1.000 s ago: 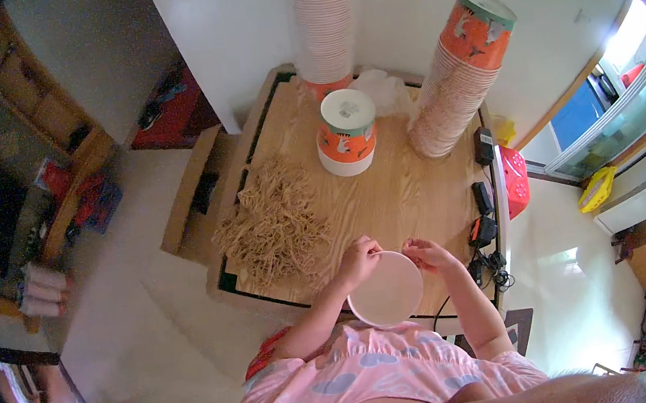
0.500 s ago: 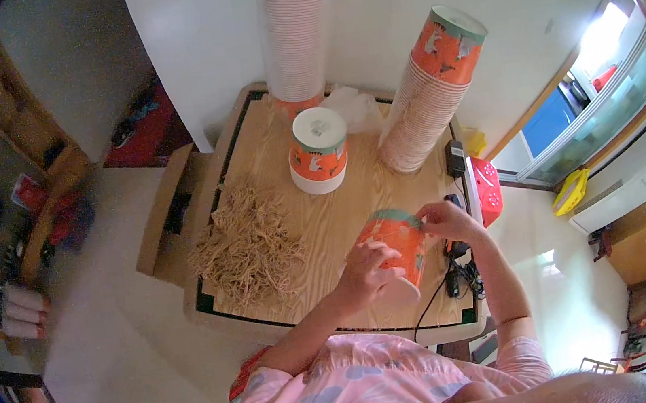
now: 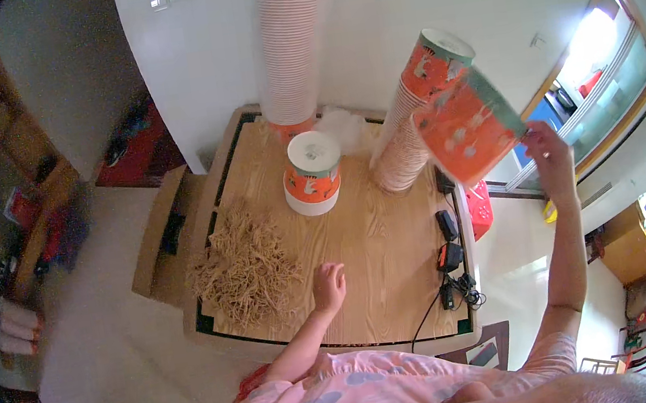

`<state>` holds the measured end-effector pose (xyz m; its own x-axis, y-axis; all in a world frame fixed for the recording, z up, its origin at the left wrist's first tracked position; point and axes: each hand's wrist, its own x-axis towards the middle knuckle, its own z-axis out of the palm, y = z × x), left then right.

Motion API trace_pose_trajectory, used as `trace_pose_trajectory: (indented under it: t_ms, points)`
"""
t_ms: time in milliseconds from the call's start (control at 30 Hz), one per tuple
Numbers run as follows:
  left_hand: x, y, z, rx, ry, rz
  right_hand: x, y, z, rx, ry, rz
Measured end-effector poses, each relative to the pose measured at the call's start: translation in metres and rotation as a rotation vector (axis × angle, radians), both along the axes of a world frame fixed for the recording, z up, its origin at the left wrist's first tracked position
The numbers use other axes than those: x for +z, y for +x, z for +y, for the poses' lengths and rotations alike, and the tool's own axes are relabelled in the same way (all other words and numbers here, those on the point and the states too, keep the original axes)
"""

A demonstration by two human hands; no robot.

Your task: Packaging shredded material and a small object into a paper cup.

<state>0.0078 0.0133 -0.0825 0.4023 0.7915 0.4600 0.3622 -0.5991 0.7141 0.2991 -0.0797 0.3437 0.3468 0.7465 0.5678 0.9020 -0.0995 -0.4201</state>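
Observation:
An orange paper bucket (image 3: 470,129) with a green band and pale animal prints is held up at the right, blurred by motion. My right hand (image 3: 550,151) pinches it at the green-banded end. It overlaps a tall leaning stack of nested paper buckets (image 3: 405,142), with the topmost one upside down. My left hand (image 3: 330,286) hovers over the table's near part, fingers loosely bent and apart from the thumb, with nothing visible in it. To its left lies a tangled heap of tan paper twine (image 3: 247,273). Beyond stands a short upside-down bucket stack (image 3: 312,174).
Another tall bucket stack (image 3: 292,50) rises at the table's back by the wall, beside a crumpled translucent plastic bag (image 3: 346,127). Black adapters and cables (image 3: 450,256) line the right edge of the wooden table (image 3: 374,276). An opened cardboard box (image 3: 161,239) stands at the left.
My right hand has lifted the bucket from the near right of the table up beside the leaning stack. My left hand has let go of it and moved slightly left.

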Motion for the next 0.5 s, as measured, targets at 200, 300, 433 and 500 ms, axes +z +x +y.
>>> trace_pose_trajectory:
  t_ms: [200, 300, 433, 500]
  points:
    - [-0.045, 0.016, -0.001, 0.068, 0.007, 0.195, 0.049, 0.049, 0.010, 0.038, 0.203, -0.208]
    - [-0.072, 0.015, 0.001, 0.065, 0.094, 0.275, 0.073, 0.073, 0.030, 0.002, 0.219, -0.335]
    - [-0.084, 0.020, 0.000, 0.074, 0.065, 0.270, 0.094, 0.108, 0.055, -0.026, 0.194, -0.438]
    - [-0.077, 0.026, 0.001, 0.073, 0.080, 0.234, 0.111, 0.119, 0.070, 0.042, 0.217, -0.475]
